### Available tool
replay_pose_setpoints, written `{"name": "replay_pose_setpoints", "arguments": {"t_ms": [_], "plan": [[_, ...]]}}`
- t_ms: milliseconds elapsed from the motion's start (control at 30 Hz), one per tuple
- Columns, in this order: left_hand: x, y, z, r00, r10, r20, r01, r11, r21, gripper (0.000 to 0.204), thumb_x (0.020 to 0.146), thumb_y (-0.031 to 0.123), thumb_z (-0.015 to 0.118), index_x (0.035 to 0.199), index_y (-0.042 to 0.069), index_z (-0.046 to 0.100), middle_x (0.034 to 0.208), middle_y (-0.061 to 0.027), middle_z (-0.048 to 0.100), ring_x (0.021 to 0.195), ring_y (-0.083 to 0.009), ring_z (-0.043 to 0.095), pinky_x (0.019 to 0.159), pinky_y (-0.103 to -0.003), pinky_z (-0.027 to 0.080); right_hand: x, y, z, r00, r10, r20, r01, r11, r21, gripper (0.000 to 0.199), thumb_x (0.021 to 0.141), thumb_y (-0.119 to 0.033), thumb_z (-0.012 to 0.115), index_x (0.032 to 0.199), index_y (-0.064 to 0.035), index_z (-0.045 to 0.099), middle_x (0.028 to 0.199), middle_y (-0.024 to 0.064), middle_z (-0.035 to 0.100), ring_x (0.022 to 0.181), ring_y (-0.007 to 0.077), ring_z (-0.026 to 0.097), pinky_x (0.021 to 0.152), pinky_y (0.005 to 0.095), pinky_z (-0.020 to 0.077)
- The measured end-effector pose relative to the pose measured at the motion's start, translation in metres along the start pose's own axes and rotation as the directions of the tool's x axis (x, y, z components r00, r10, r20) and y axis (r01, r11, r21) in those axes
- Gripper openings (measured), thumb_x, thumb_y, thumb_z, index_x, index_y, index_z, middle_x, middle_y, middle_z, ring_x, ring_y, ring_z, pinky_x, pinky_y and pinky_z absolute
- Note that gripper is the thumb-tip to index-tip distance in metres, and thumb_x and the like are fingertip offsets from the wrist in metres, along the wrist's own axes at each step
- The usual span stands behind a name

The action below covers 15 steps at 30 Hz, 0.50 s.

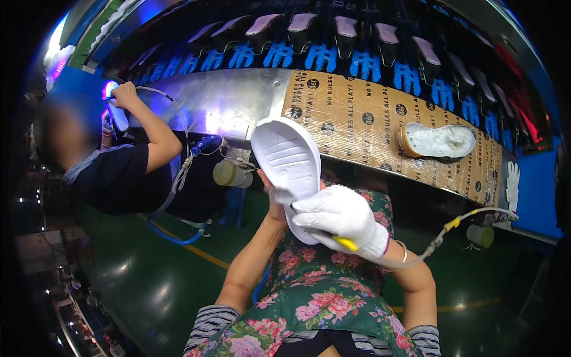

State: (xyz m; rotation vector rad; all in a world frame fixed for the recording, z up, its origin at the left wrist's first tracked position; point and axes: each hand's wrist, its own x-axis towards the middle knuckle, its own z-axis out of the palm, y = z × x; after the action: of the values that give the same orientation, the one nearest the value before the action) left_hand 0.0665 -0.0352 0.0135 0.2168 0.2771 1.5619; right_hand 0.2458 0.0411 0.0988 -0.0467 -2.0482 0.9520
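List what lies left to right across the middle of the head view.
Co-worker's sleeve → pale bottle → white sole → gloved right hand → sole on cardboard → hanging white glove.

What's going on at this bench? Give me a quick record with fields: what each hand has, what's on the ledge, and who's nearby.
left hand: bare, holds the white shoe sole from behind, tread side up
right hand: white glove, gripping a yellow-tipped tool against the sole's heel end
hose: runs from the tool off to the right
ledge: cardboard sheet with a second sole lying on it
conveyor behind: shoes on blue holders
nearby: co-worker's hand raised at left
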Motion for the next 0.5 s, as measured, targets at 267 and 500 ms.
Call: {"name": "replay_pose_setpoints", "arguments": {"t_ms": [267, 500], "plan": [[0.019, 0.011, 0.001, 0.961, -0.160, 0.224, 0.135, 0.983, 0.122, 0.141, 0.066, 0.113, 0.018, 0.118, -0.010, 0.064, 0.103, -0.0229, 0.072, 0.099, -0.0329, 0.071, 0.087, -0.044, 0.058, 0.000, -0.010, 0.008, 0.997, 0.070, -0.013, -0.071, 0.991, -0.111, 0.029, 0.081, -0.007, 0.083, 0.108, -0.0108, 0.078, 0.108, 0.0098, 0.078, 0.089, 0.0294, 0.075, 0.078, 0.0409, 0.0593], [0.028, 0.017, 0.013, 0.992, -0.019, 0.121, 0.010, 0.997, 0.073, 0.134, 0.064, 0.114, 0.021, 0.104, -0.006, 0.065, 0.094, -0.0179, 0.067, 0.086, -0.0322, 0.064, 0.088, -0.044, 0.051, -0.007, 0.001, 0.009, 0.995, 0.008, -0.102, -0.023, 0.989, -0.146, 0.031, 0.076, -0.006, 0.084, 0.107, -0.0086, 0.080, 0.108, 0.0119, 0.080, 0.088, 0.0303, 0.076, 0.076, 0.0409, 0.0595]]}}
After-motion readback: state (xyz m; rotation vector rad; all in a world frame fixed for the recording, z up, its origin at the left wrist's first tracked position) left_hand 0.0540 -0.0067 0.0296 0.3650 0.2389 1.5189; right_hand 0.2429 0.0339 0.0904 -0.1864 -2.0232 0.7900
